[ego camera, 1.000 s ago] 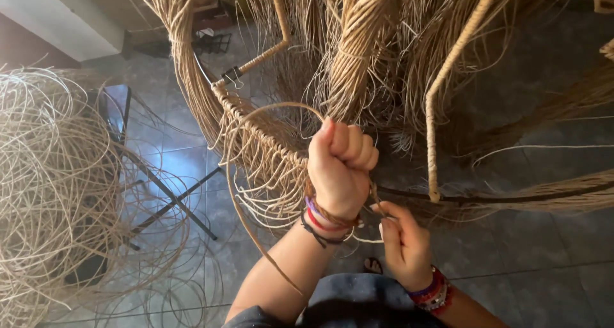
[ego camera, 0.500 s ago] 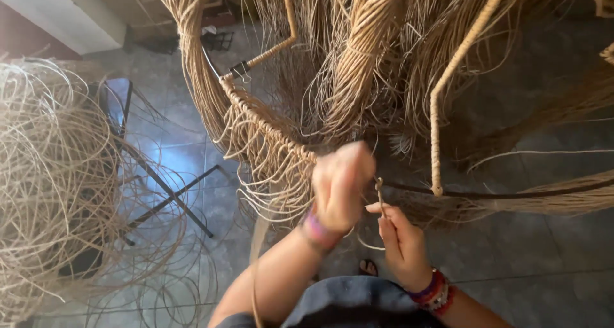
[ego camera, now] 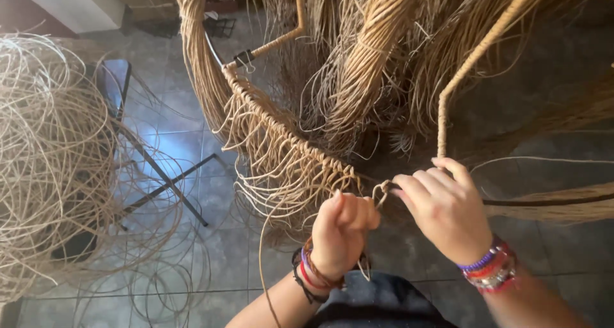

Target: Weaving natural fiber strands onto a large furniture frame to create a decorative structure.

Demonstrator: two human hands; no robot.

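My left hand (ego camera: 342,232) is closed around a thin tan rattan strand (ego camera: 382,190) just below a curved frame rail (ego camera: 281,133) wrapped in woven knots. My right hand (ego camera: 441,206) pinches the same strand where it loops over the rail's bare dark section (ego camera: 543,201). Both wrists wear coloured bracelets. Loose strand ends hang down from the knotted part of the rail. A wrapped upright rod (ego camera: 476,62) rises just behind my right hand.
Thick bundles of tan fibre (ego camera: 377,53) hang above and behind the frame. A large tangled coil of rattan (ego camera: 51,155) sits on the left over a dark metal stand (ego camera: 160,187). Grey floor tiles (ego camera: 563,251) lie below.
My left hand has dropped from a raised fist down to the rail. My right hand has come up and in beside it, and both now meet at the strand loop.
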